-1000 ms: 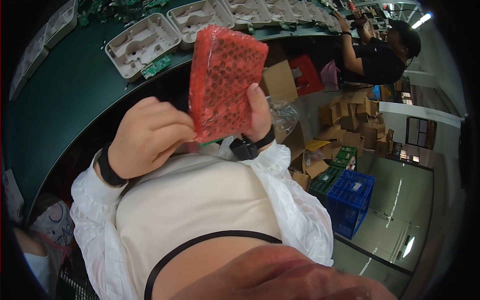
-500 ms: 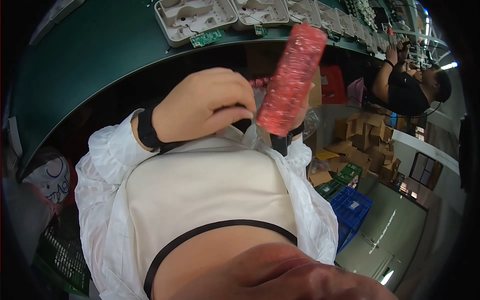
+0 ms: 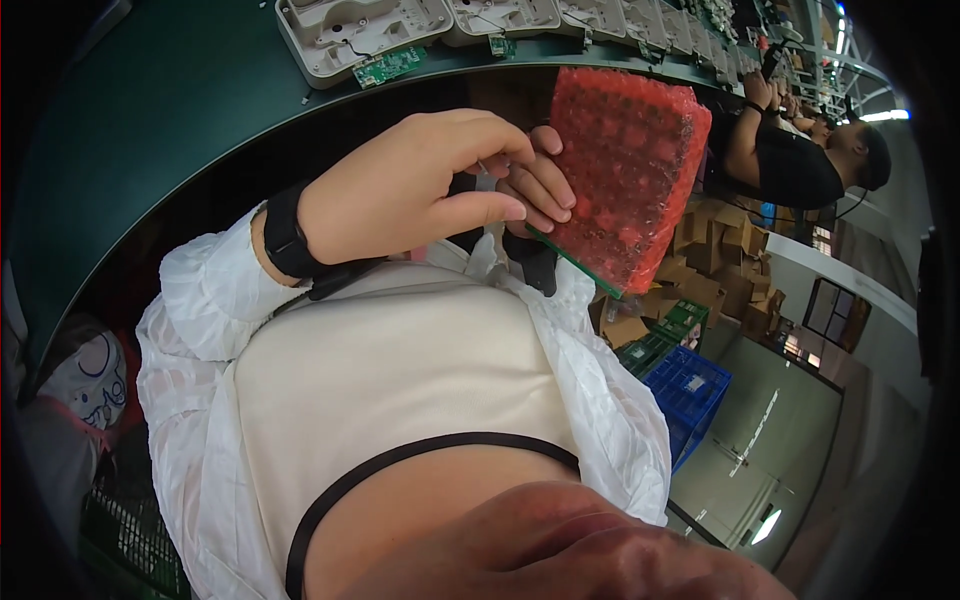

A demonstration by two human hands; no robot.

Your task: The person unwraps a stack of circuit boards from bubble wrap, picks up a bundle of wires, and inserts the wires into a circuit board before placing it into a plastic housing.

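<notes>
A flat packet in red bubble wrap [image 3: 630, 170] shows its broad face, with dark squarish shapes visible through the wrap. Along its lower left edge runs a thin green strip [image 3: 580, 265], like the edge of a circuit board. My right hand [image 3: 540, 190] grips the packet at its left side; its palm is mostly hidden. Just left of those fingers, my left hand [image 3: 415, 190] is raised with the thumb apart from the curved fingers. Nothing plainly sits in it, and its fingertips are partly hidden near the right hand.
A green worktable [image 3: 170, 130] curves ahead, bearing a row of white plastic housings [image 3: 365, 35] with small green circuit boards [image 3: 390, 66] beside them. Cardboard boxes [image 3: 745, 255] and a blue crate [image 3: 690, 395] stand to the right. A co-worker in black [image 3: 795, 165] is at the far right.
The packet has turned from its narrow side to its broad face, and the green edge now shows. My left hand has opened its thumb and moved closer to the right fingers.
</notes>
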